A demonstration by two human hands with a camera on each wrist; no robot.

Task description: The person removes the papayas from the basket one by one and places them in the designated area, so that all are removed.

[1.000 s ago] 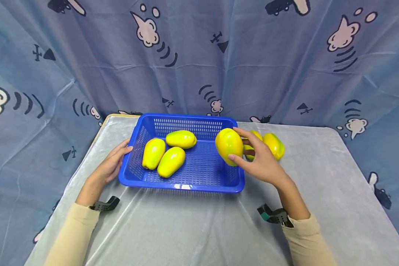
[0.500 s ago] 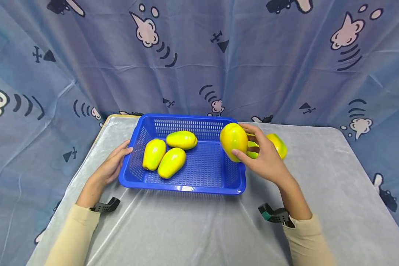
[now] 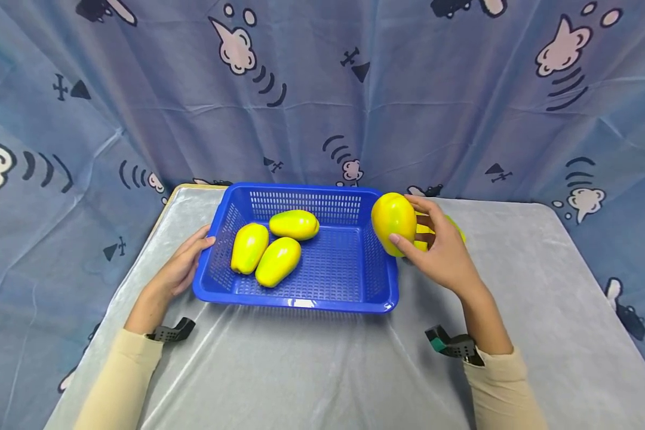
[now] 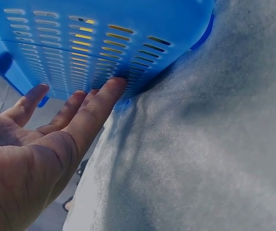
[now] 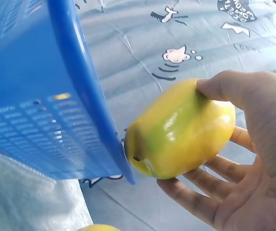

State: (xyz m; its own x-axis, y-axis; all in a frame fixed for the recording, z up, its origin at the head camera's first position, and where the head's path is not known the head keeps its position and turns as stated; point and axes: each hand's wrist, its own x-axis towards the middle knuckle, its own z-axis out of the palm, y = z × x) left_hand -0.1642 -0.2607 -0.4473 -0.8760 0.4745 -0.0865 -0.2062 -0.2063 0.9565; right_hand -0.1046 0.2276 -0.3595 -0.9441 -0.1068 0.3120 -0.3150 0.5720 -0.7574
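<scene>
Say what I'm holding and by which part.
Your right hand grips a yellow-green oval fruit by its sides, between thumb and fingers. Your left hand touches a blue perforated plastic basket.

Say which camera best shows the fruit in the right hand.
The right wrist view: the fruit is large, its green streak clear, gripped by the right hand. The head view shows it smaller, overlapping the basket's right edge. From the left wrist, I can't identify it.
</scene>
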